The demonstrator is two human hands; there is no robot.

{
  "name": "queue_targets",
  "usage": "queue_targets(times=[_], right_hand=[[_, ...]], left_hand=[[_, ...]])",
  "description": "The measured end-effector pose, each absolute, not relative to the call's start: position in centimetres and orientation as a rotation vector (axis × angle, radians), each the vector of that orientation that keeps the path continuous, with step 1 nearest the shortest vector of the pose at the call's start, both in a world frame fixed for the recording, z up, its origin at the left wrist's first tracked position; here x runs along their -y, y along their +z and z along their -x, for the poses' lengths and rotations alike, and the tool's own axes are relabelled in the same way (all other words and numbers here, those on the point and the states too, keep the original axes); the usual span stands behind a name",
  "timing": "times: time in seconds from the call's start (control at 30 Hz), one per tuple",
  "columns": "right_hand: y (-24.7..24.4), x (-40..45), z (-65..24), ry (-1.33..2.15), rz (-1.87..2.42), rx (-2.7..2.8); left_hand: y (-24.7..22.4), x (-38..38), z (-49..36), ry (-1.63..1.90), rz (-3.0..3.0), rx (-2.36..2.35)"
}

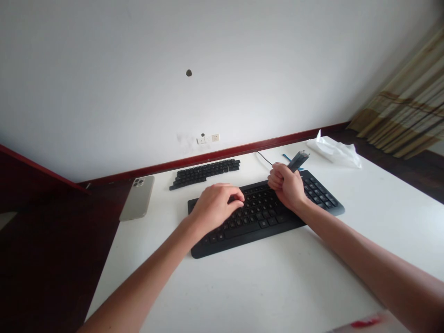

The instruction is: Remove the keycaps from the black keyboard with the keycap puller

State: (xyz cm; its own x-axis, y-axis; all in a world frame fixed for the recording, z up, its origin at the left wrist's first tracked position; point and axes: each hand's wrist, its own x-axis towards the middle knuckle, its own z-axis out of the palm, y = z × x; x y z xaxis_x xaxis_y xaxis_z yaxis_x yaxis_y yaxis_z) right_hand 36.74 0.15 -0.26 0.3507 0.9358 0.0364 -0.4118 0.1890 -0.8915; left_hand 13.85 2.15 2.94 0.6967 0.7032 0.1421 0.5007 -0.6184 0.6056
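Note:
A black keyboard [243, 229] lies slanted on the white table, many of its key positions without caps. Over its left half is my left hand [217, 206], thumb and fingertips curled together at the keys; whatever they hold, if anything, is too small to make out. My right hand [286, 185] is wrapped round a dark brush-like tool [299, 160], its end pointing up and away, above the right part of the keyboard. Behind the keyboard, loose black keycaps [204, 172] are laid out in rows.
A phone [138, 199] lies at the table's left edge. A white plastic bag [335, 150] and a thin blue item [286, 157] are at the back right. The keyboard's cable [264, 157] runs to the back edge. Something red and white [367, 321] shows at the front right.

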Motion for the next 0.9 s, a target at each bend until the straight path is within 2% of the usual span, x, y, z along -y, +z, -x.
queue_targets(times=[0.23,0.6,0.9], right_hand=[[-0.2,-0.1,-36.7,1.054,0.946,0.717],[-0.2,-0.2,-36.6,1.021,0.958,0.708],[-0.3,-0.2,-36.7,1.025,0.968,0.715]], left_hand=[[1.6,-7.9,-10.2,0.573,-2.286,-1.296],[0.1,-8.1,-10.1,0.48,-2.422,-1.275],[0.0,-8.8,-9.4,0.608,-2.546,-1.265]])
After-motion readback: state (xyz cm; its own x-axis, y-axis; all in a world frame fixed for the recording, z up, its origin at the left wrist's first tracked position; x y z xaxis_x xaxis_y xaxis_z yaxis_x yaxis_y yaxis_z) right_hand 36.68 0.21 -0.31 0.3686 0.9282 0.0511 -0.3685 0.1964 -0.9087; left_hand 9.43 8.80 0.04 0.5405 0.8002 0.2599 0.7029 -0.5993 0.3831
